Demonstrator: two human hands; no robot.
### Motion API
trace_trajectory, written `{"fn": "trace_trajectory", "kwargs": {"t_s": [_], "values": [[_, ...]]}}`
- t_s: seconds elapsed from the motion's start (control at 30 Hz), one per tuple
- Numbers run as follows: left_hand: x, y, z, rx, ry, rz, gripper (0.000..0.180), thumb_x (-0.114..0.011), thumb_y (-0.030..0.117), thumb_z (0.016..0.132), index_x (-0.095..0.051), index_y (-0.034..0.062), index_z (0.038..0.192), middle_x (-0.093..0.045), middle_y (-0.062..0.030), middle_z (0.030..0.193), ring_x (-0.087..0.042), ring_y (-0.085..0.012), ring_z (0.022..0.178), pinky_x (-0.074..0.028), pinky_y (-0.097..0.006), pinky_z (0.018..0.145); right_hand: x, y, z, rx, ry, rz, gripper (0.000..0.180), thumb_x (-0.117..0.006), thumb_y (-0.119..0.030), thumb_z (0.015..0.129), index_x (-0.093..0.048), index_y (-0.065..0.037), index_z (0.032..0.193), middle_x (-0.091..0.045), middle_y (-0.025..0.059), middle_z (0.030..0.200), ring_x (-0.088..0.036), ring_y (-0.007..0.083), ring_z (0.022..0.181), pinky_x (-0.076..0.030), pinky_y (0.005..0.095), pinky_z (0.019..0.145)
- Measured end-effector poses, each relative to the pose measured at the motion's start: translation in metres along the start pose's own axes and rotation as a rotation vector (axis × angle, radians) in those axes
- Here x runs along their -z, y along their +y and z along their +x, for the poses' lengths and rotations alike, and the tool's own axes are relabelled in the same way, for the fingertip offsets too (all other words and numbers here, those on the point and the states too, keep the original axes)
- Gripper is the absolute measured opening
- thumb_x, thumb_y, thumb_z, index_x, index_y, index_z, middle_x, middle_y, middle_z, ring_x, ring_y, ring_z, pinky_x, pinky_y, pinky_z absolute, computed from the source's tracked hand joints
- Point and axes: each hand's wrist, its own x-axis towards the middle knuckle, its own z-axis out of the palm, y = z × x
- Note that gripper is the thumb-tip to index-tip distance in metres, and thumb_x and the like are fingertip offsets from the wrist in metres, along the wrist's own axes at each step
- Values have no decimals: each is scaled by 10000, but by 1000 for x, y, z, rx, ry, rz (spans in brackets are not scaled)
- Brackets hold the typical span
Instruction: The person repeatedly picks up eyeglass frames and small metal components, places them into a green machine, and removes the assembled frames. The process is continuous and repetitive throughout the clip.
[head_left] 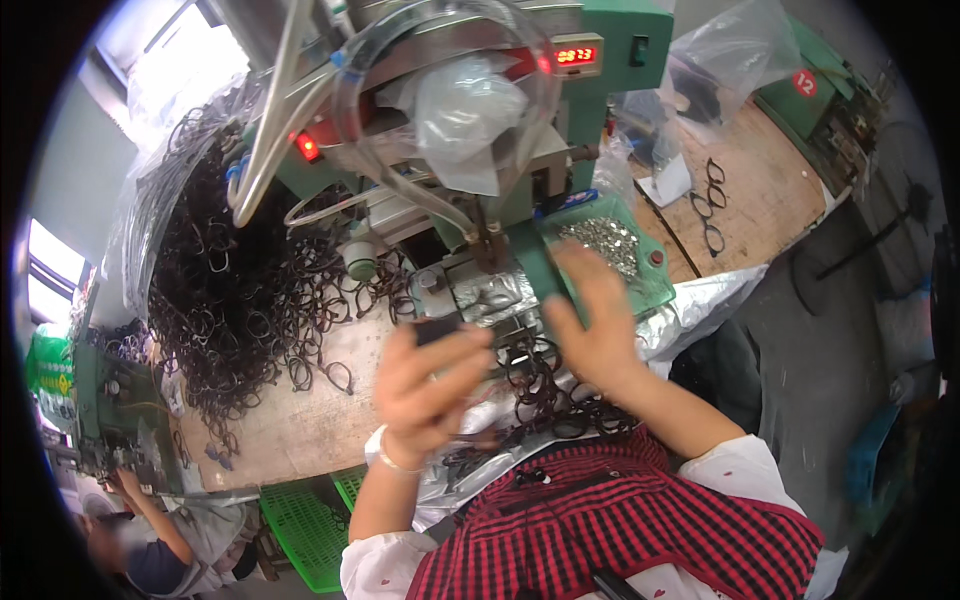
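My left hand (428,388) is raised in front of the green bench machine (625,65), its fingers curled. A small dark piece (437,329) shows at its fingertips; what it is, I cannot make out. My right hand (600,330), blurred, reaches to the near left edge of a green tray (655,285) heaped with small shiny metal parts (605,243). Its thumb and fingers are apart, and I see nothing between them. Between the hands is the machine's metal work fixture (495,295). Several dark eyeglass frames (540,375) lie just below it, near my apron.
A large heap of dark eyeglass frames (230,300) covers the table's left side. More frames (708,205) lie on the right tabletop. Clear hoses (275,110) hang at the machine's front. A green basket (300,535) stands lower left, near another person (180,545).
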Motion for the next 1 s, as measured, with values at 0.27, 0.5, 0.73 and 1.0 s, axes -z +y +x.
{"fn": "trace_trajectory", "kwargs": {"t_s": [0.27, 0.5, 0.73, 1.0], "values": [[-24, -5, -6, -115, -203, 93, 320, -717, 177, 733, -743, 122, 1047, -692, -53, 1143, -560, -243, 790, -524, -499, 906, 14, 148, 0, -401, 88, 130, 423, -650, -63, 907, -571, -17, 1320, -656, 94, 1164, -618, 155, 1028, -486, 286, 896], [-23, -9, -21, -146, -74, 52, 293, -586, 252, 826, -705, 93, 1042, -662, -90, 1169, -511, -277, 761, -474, -529, 900, 13, 127, -31, -109, -126, -519, 438, -761, -188, 811, -643, 5, 1186, -673, 222, 1058, -631, 402, 993, -486, 472, 871], [35, 2, -60, 134, 160, 643, 319, -660, 57, 823, -679, 143, 1130, -641, -88, 1280, -628, -256, 1024, -488, -465, 982, 2, 129, -10, -178, -195, -398, 223, -636, -161, 919, -651, -19, 1089, -666, 169, 997, -624, 372, 951, -484, 453, 830], [106, -131, -184, 1214, 13, 1113, 285, -743, 321, 812, -682, 55, 897, -636, -123, 959, -632, -313, 902, -518, -432, 753, -14, 152, -9, -33, -44, -331, 218, -590, -166, 962, -673, 5, 1069, -667, 181, 1017, -631, 356, 950, -493, 419, 832]]}}
